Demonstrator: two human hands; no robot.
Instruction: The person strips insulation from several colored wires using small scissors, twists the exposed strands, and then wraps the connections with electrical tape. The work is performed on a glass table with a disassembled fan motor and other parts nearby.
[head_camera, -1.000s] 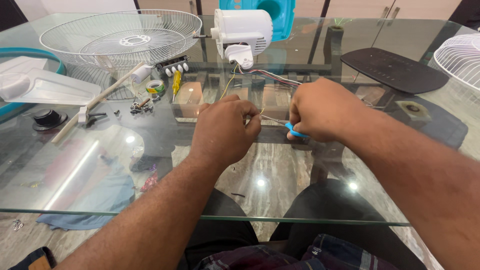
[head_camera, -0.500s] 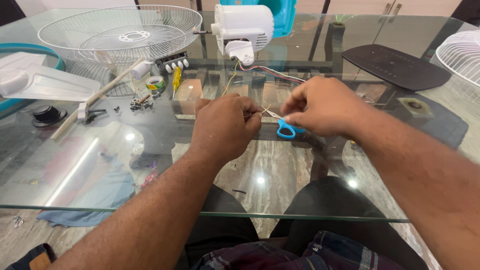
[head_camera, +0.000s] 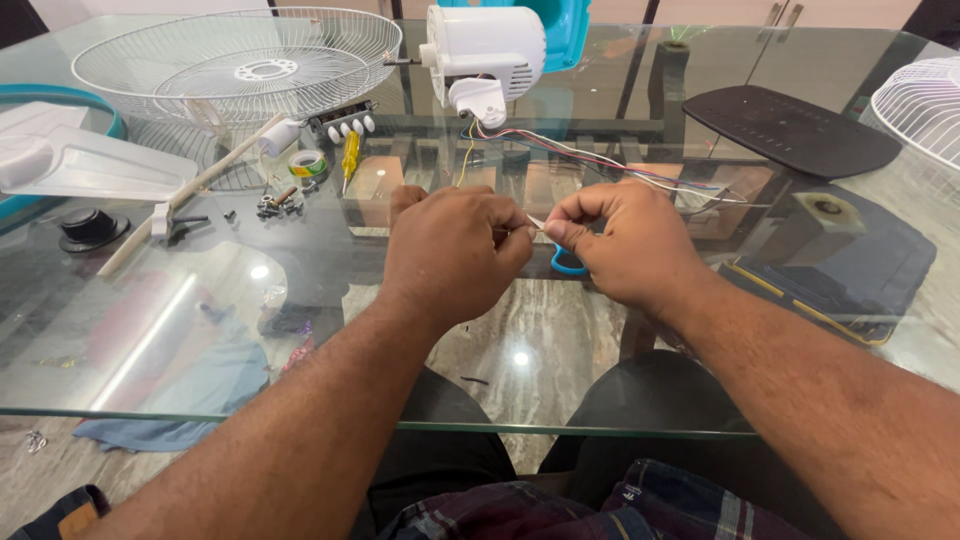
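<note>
Two hands meet over the middle of the glass table (head_camera: 300, 330), pinching a thin pale wire end (head_camera: 536, 224) between them. The left hand (head_camera: 450, 255) is curled tight, thumb and forefinger nipped on the wire; the right hand (head_camera: 625, 240) is closed the same way on its other side, with a blue-handled tool (head_camera: 568, 264) showing just beneath its fingers — whether it grips that tool I cannot tell. Coloured wires (head_camera: 590, 160) run from the right hand toward the far white fan motor housing (head_camera: 487, 45). Far left lies a white wire fan guard (head_camera: 240, 60), and near it a yellow screwdriver (head_camera: 351, 158), a roll of tape (head_camera: 307, 163) and loose screws (head_camera: 272, 207). To the far right sits a dark oval base plate (head_camera: 790, 128) — another guard (head_camera: 925, 105) at the edge.
</note>
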